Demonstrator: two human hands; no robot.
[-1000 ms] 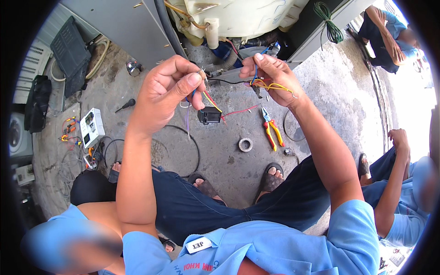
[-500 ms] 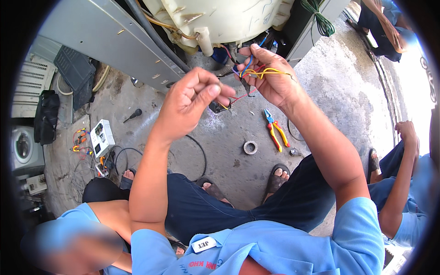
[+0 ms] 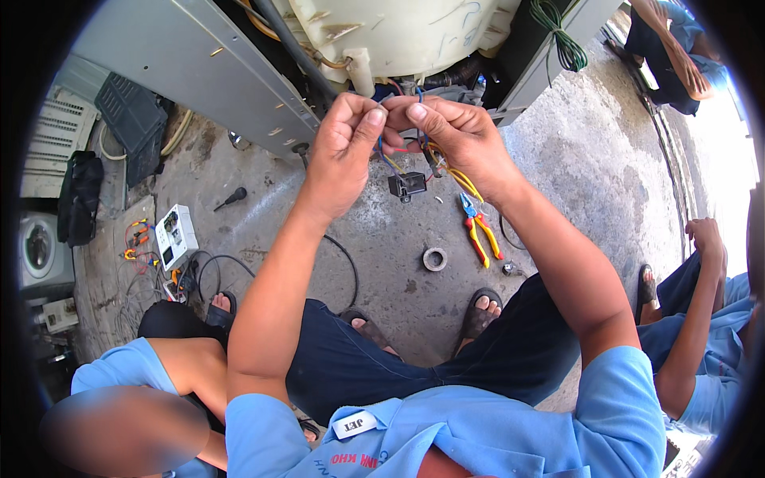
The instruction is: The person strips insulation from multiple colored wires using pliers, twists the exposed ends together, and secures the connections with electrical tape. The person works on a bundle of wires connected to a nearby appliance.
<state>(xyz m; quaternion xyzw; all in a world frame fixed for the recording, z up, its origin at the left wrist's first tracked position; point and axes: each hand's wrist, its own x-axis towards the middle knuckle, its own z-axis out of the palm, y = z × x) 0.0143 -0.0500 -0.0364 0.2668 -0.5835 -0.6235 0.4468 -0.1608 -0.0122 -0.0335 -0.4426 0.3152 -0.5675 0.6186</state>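
Observation:
In front of an opened washing machine's cream tub point(image 3: 398, 40), my two hands meet with their fingertips almost touching. My left hand point(image 3: 344, 155) pinches a thin blue wire point(image 3: 381, 145) between thumb and forefinger. Closed in my right hand point(image 3: 466, 147) is a bunch of wires; a blue one rises by its thumb and yellow wires point(image 3: 462, 179) hang below the palm. A small black box point(image 3: 407, 185) with thin leads dangles beneath the fingers. Where the wire ends meet is hidden by the fingertips.
Red-and-yellow pliers point(image 3: 476, 229), a metal ring point(image 3: 435, 258) and a black-handled tool point(image 3: 231, 198) lie on the concrete. Grey casing panels point(image 3: 207, 72) flank the tub. A white meter box point(image 3: 176, 237) with cables stands left. Co-workers sit at lower left point(image 3: 171, 366) and right point(image 3: 709, 342).
My left hand has risen and moved right to meet my right hand, and now pinches a blue wire. The black box has come into fuller view below them.

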